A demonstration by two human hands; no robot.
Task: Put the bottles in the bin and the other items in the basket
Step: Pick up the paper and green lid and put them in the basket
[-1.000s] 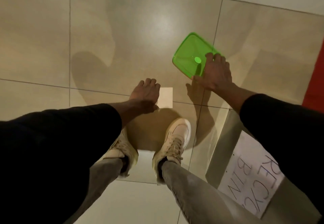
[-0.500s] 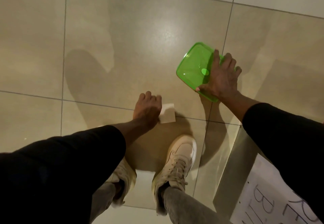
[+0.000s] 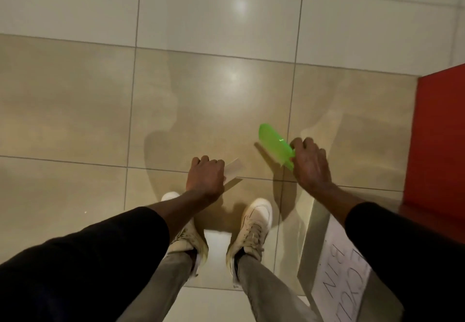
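Note:
My right hand point(image 3: 310, 164) grips a translucent green plastic lid point(image 3: 275, 144) by its near edge and holds it tilted on edge above the floor. My left hand point(image 3: 206, 177) is closed around a small white card point(image 3: 234, 168), which sticks out to the right of my fingers, off the floor. A bin point(image 3: 315, 226) with a white paper sign point(image 3: 339, 268) reading "BIN" stands at the lower right, partly hidden by my right sleeve. No bottles and no basket are in view.
Beige floor tiles point(image 3: 214, 95) spread ahead. A red block point(image 3: 437, 133) stands at the right edge. My two white shoes point(image 3: 254, 223) are planted just below my hands.
Both hands have lifted: the green lid came off the floor and tipped on edge, and the white card rose with my left hand. My view has risen and swung upward.

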